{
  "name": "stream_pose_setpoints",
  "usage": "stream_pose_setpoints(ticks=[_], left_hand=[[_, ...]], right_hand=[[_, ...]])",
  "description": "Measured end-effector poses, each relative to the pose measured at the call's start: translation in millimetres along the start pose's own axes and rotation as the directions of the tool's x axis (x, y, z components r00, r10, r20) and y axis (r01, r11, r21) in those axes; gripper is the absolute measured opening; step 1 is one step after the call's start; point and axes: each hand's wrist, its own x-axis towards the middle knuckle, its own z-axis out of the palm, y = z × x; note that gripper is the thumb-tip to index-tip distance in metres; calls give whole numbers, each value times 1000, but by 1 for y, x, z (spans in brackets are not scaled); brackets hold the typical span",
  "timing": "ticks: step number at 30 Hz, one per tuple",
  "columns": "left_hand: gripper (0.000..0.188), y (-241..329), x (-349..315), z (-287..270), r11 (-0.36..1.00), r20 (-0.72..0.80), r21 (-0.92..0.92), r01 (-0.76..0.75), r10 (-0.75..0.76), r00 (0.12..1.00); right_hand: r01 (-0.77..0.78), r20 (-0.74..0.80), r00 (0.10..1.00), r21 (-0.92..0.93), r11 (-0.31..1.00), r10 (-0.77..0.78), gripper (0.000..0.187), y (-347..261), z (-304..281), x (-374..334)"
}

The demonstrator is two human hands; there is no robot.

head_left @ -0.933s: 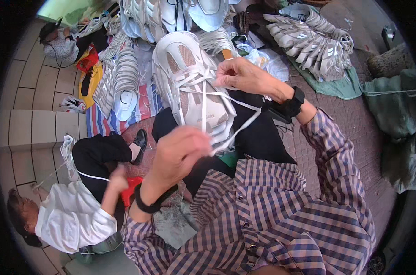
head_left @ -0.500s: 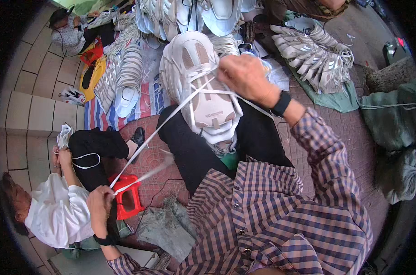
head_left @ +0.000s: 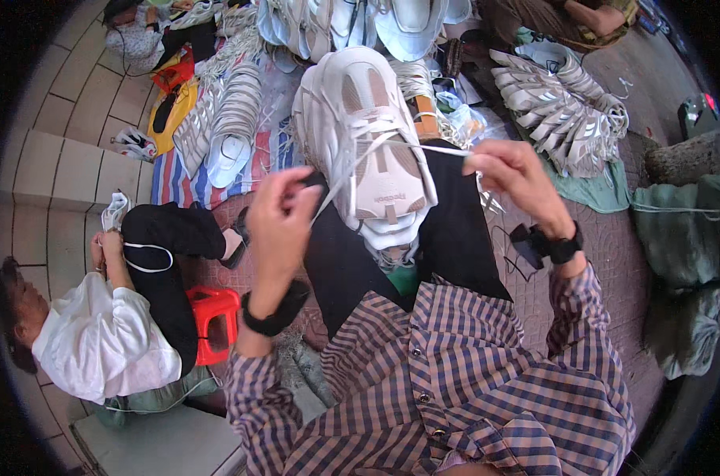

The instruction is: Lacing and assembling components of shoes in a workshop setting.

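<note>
A white-and-beige sneaker (head_left: 385, 170) rests at the front of a row of matching shoes between my black-trousered knees, its toe pointing away from me. Across its upper run white laces (head_left: 376, 125), partly threaded. My right hand (head_left: 518, 176), to the right of the shoe, pinches one lace (head_left: 443, 148) and holds it taut. On the left, my left hand (head_left: 282, 222) is slightly blurred, fingers apart and partly curled. Another lace (head_left: 340, 178) slants down from the shoe and passes behind that hand's fingers; no grip on it shows.
Rows of sneakers (head_left: 235, 127) lie on a striped sheet (head_left: 193, 178) ahead left; a fanned pile (head_left: 554, 115) sits ahead right. Beside a red plastic stool (head_left: 215, 317), a co-worker in white (head_left: 114, 349) handles a shoe. Green sacks (head_left: 677, 246) stand at the right.
My left hand has come from the far lower left up to beside the shoe, and its lace has gone slack. My right hand has moved right and down, drawing a lace out sideways.
</note>
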Motion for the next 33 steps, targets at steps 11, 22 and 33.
stream_pose_setpoints(ticks=[11, 22, 33], left_hand=[[14, 35, 43, 16, 989, 426, -95, 115, -64, 902], [15, 3, 32, -7, 999, 381, 30, -32, 18, 924], [19, -8, 33, -1, 678, 749, -348, 647, -215, 627]], right_hand=[[110, 140, 986, -108, 988, -94, 35, -15, 27, 18], [226, 62, 974, -143, 964, -219, 20, -12, 24, 31], [-75, 187, 981, 137, 988, 49, 25, 2, 11, 30]])
